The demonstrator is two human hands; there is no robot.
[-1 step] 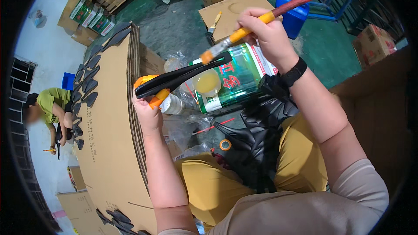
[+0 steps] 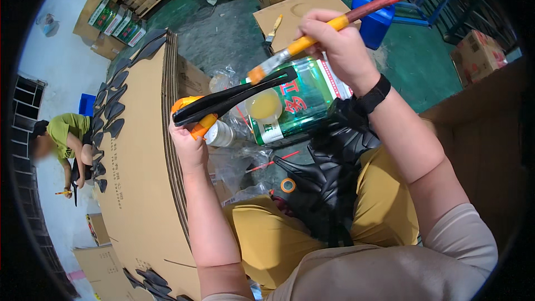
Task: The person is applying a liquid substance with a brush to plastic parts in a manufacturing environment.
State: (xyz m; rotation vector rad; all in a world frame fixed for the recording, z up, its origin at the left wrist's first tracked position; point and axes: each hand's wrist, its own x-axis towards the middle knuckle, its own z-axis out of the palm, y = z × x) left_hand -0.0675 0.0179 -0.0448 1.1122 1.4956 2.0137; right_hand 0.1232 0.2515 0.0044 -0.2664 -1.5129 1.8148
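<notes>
A long, black, moulded piece (image 2: 220, 100) with a slot near its far end is held at its near end by my left hand (image 2: 189, 147). Orange covers wrap some of that hand's fingertips. My right hand (image 2: 348, 50) is closed around a paintbrush (image 2: 281, 59) with a yellow and red handle. The brush's orange-stained bristles touch or hover just over the upper edge of the black piece; I cannot tell which. Below the piece, a cup of yellowish liquid (image 2: 264, 106) stands on a green metal tin (image 2: 312, 97). Several similar black pieces (image 2: 334, 161) lie by my lap.
To the left, a cardboard stack (image 2: 139, 150) carries rows of black pieces (image 2: 115, 110). A co-worker (image 2: 69, 134) bends beyond it. Ahead are cardboard boxes (image 2: 295, 8) with brushes, and a blue jerrycan (image 2: 374, 25). A white container (image 2: 221, 134) and a tape roll (image 2: 288, 185) sit close by.
The brush in my right hand has shifted slightly left and down along the black piece. My left hand and the black piece stay in place.
</notes>
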